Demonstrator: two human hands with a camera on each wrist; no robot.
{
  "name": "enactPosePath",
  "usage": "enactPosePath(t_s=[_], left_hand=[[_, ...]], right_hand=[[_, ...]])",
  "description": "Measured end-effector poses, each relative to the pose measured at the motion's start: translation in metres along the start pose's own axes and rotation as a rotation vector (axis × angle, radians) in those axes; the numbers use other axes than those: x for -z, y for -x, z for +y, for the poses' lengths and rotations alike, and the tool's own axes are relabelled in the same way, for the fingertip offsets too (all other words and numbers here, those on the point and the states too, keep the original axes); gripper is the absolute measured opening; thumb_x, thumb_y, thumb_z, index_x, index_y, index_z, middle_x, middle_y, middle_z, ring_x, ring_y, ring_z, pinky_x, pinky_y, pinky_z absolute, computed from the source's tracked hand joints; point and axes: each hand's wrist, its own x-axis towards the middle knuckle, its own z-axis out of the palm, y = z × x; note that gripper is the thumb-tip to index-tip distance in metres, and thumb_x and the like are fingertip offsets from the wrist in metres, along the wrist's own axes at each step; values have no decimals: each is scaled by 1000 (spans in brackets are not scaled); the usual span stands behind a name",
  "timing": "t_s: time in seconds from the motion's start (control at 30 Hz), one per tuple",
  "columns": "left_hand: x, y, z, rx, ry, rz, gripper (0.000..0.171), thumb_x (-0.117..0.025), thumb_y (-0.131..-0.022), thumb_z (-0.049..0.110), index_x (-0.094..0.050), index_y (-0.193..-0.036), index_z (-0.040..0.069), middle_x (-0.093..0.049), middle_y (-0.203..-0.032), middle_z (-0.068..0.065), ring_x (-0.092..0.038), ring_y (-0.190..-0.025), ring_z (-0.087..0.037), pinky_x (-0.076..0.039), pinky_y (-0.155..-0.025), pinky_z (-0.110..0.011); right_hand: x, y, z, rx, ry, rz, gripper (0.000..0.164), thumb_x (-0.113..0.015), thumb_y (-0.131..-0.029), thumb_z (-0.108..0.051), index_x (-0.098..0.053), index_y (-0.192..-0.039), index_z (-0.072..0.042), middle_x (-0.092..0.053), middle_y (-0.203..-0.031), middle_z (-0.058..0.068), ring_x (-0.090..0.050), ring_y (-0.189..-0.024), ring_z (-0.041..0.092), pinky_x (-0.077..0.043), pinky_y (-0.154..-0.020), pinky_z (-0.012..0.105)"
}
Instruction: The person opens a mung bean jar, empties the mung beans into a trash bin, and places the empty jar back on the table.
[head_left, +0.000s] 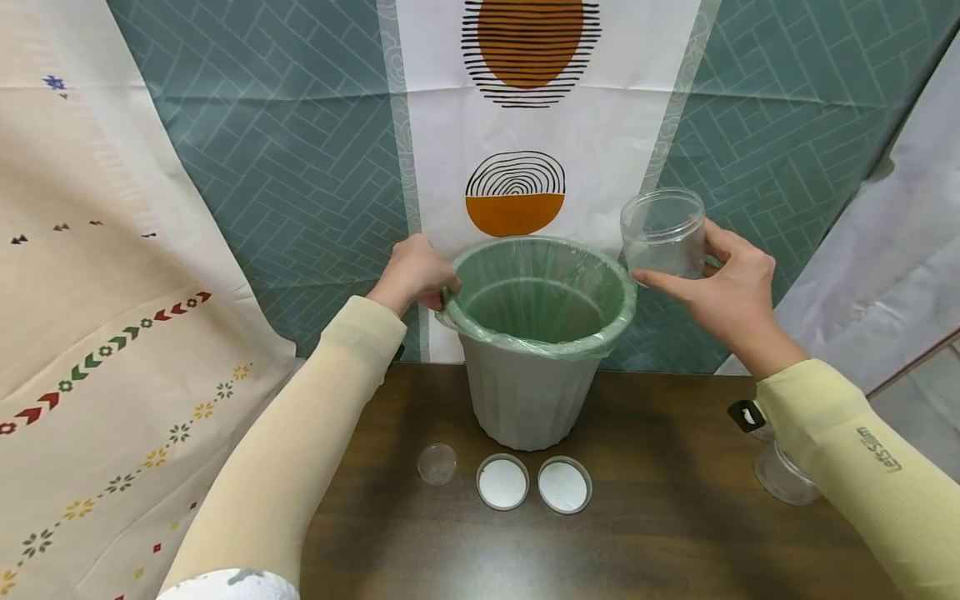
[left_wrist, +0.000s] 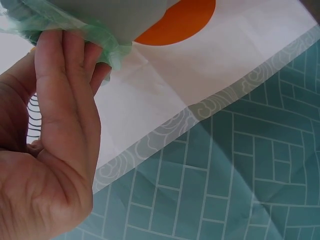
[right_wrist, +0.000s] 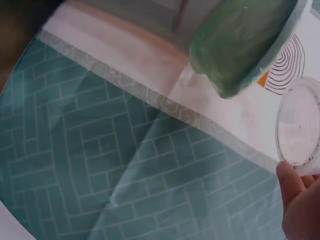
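A grey bin [head_left: 521, 392] lined with a thin green plastic bag [head_left: 525, 292] stands upright on the table. My left hand [head_left: 416, 273] pinches the bag-covered rim on the bin's left side. In the left wrist view, the fingertips of that hand [left_wrist: 67, 115] are partly hidden by the folded-over bag [left_wrist: 112, 50]. To the right of the bin, my right hand [head_left: 731, 287] holds a clear plastic jar [head_left: 663, 237] in the air, slightly above rim height. The jar's round base [right_wrist: 299, 125] faces the camera in the right wrist view, and nothing shows inside it.
Three round lids lie before the bin: a clear one [head_left: 437, 464] and two with white inserts, left [head_left: 502, 483] and right [head_left: 564, 486]. Another clear container [head_left: 783, 477] stands at the right, partly hidden by my sleeve. A patterned cloth [head_left: 300, 167] hangs behind the dark wooden table [head_left: 480, 550].
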Motion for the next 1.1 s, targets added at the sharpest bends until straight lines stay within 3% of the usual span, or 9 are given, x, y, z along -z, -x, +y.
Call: enactPosePath(t_s=[0.17,0.27,0.37,0.5,0.57,0.63,0.87,1.0,1.1], left_hand=[[0,1,1,6,-11,0,30,-72,-70,9,-55,-91,-4,-64,-79,-20,-69,-54,-23,-57,-53,-31],[1,2,1,10,-13,0,30,-72,-70,9,-56,-92,-4,-63,-81,-20,-69,-55,-23,-57,-54,-30],[1,2,1,10,-13,-6,32,-72,-71,9,-55,-94,-4,-63,-83,-19,-69,-55,-22,-57,-54,-30],[0,2,1,16,-18,-4,34,-73,-71,10,-55,-96,-5,-62,-83,-19,-69,-54,-22,-57,-54,-30],[-1,2,1,12,-16,-5,34,-73,-71,10,-54,-96,-5,-62,-83,-20,-69,-54,-22,-57,-53,-31],[-2,2,1,4,-11,-4,33,-72,-70,9,-54,-95,-5,-62,-83,-20,-69,-54,-23,-57,-53,-31],[-4,1,1,5,-11,-5,34,-72,-70,9,-54,-95,-5,-62,-83,-20,-69,-54,-24,-57,-52,-31],[-2,2,1,4,-6,-7,34,-72,-71,9,-54,-96,-6,-62,-83,-20,-69,-54,-23,-57,-53,-32],[-1,2,0,-1,-4,-2,33,-72,-71,9,-54,-96,-5,-62,-82,-20,-68,-53,-23,-57,-52,-32]], right_hand=[[1,4,4,-23,-12,-15,76,-87,-57,-40,-56,-126,-39,-65,-116,-11,-57,-101,-3,-49,-80,10],[0,4,3,62,31,0,80,-88,-55,-41,-55,-127,-40,-64,-118,-9,-56,-102,1,-46,-79,7],[-3,1,-1,281,121,10,84,-90,-54,-30,-55,-130,-27,-62,-123,1,-57,-110,14,-49,-85,19],[-9,-4,-7,672,302,-25,82,-85,-60,-1,-51,-134,-7,-53,-132,15,-48,-126,29,-50,-92,45],[-12,-4,-9,819,360,-41,78,-78,-63,11,-49,-134,-4,-51,-133,18,-44,-130,31,-51,-90,48],[-15,-3,-10,904,385,-42,75,-73,-65,16,-50,-134,-3,-51,-132,19,-44,-131,31,-54,-82,47],[-19,-5,-10,1001,412,-20,66,-60,-73,20,-51,-133,-5,-53,-131,20,-46,-130,31,-55,-61,43],[-19,-6,-11,1009,413,-15,64,-61,-74,19,-51,-134,-5,-53,-131,20,-46,-130,31,-55,-64,43],[-18,-6,-9,945,400,-22,72,-71,-69,15,-49,-134,-4,-51,-131,20,-45,-130,31,-55,-76,46]])
